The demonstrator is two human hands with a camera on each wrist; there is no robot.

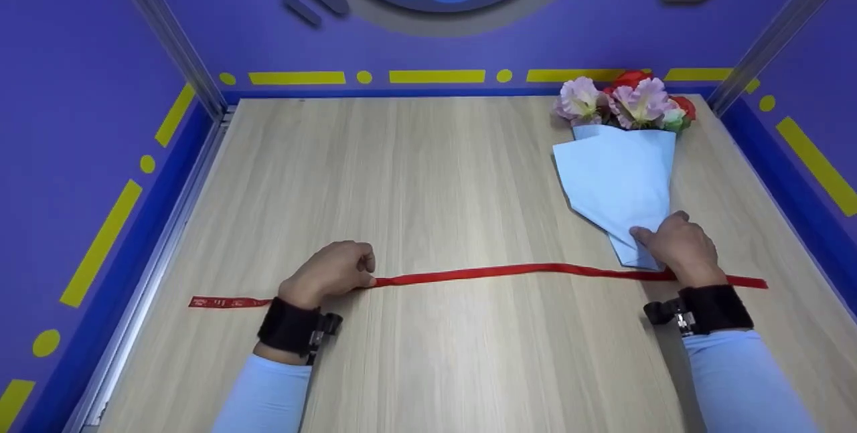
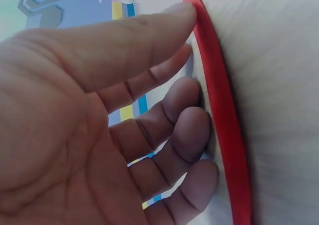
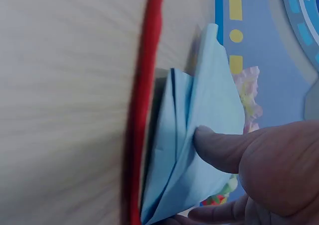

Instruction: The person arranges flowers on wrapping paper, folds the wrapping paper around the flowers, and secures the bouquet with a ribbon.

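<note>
A long red ribbon (image 1: 469, 274) lies across the wooden table from left to right. My left hand (image 1: 328, 271) is over its left part, and the thumb tip touches the ribbon (image 2: 219, 100). The other fingers of the left hand (image 2: 149, 115) are loosely bent beside the ribbon, apart from the thumb. At the right, a bouquet (image 1: 616, 185) in light blue wrapping lies with its pink and red flowers toward the back wall. My right hand (image 1: 683, 249) grips its narrow lower end, thumb on top of the wrapping (image 3: 217, 105) and fingers at the far side. The wrapping's bottom tip overlaps the ribbon.
Blue panels (image 1: 402, 51) with yellow markings stand behind the table (image 1: 375, 172) and at both sides. Metal frame posts (image 1: 167, 31) rise at the back corners. Black straps (image 1: 713, 309) with small cameras are round both wrists.
</note>
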